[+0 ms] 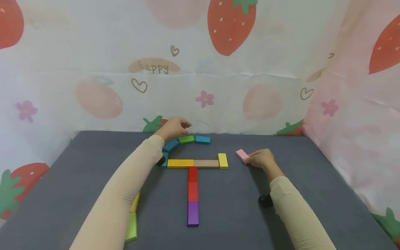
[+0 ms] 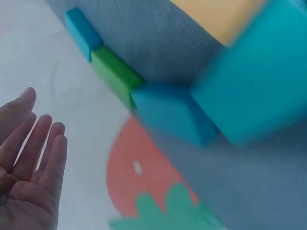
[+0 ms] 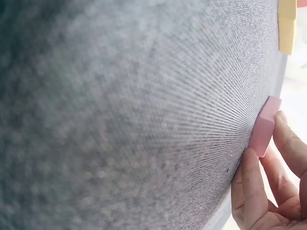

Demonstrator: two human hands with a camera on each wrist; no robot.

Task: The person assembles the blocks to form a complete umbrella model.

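My right hand pinches a pink block by its near end, at the right of the block figure. In the right wrist view, thumb and fingers grip that pink block close to the dark cloth. Above the upper left of the figure hovers my left hand, fingers loosely extended and holding nothing. Beneath and beside it, blue blocks, a green block and another blue block form a curve. A yellow block and a tan block make a row, ending at an upright yellow block.
Below the row runs a stem of red blocks and a purple block. A lime block and a yellow block lie partly behind the left sleeve. A strawberry-print curtain hangs behind the dark tabletop.
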